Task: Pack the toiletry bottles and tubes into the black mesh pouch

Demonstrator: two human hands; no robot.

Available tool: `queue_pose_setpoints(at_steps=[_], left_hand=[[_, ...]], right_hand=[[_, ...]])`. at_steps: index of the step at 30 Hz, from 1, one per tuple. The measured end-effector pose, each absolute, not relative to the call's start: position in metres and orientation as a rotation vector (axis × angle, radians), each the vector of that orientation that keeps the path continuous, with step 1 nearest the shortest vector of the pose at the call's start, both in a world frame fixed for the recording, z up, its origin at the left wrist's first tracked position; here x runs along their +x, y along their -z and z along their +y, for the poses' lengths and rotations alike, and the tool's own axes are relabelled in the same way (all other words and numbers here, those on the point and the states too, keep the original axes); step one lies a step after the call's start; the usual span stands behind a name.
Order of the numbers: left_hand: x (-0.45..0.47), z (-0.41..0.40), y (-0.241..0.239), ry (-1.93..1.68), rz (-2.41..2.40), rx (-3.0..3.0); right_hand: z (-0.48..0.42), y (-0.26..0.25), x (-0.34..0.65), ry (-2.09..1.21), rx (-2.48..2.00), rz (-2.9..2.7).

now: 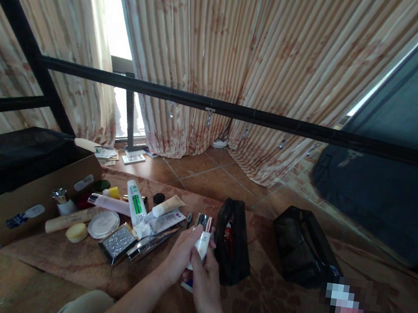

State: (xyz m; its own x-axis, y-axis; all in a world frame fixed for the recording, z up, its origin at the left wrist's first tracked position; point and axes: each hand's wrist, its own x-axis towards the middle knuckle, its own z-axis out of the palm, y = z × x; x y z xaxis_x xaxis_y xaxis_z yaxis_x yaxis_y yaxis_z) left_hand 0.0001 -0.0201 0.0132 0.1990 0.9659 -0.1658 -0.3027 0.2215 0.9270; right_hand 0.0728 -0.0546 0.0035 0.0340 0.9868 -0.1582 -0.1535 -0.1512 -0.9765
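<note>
A white bottle (202, 243) with a shiny silver cap stands tilted between my two hands. My left hand (178, 257) is closed around its left side, and my right hand (207, 274) grips it from the right and below. Something blue and white shows just under the hands, mostly hidden. Close to my right hand lies a black mesh pouch (243, 260), unzipped, with something reddish inside. To the left of my hands are a silver tube-like container (145, 246), a glittery square compact (118, 242), a white-and-green tube (135, 203) and a beige tube with a white cap (168, 206).
A second black pouch (287, 263) lies farther right, near a pixelated item (350, 311). More cosmetics, including a round white compact (104, 224) and a small yellow jar (77, 233), sit beside a cardboard box (28, 193). A black metal bar (201, 102) crosses before the curtains (210, 37).
</note>
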Motion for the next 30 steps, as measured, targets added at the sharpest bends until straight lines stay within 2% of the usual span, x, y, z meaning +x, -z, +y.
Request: queue_pose_setpoints(at_steps=[30], left_hand=[[-0.0022,-0.0158,-0.009,-1.039,0.974,0.903]], right_hand=[[-0.0586,0.003,0.0714,-1.268,-1.252,-0.91]])
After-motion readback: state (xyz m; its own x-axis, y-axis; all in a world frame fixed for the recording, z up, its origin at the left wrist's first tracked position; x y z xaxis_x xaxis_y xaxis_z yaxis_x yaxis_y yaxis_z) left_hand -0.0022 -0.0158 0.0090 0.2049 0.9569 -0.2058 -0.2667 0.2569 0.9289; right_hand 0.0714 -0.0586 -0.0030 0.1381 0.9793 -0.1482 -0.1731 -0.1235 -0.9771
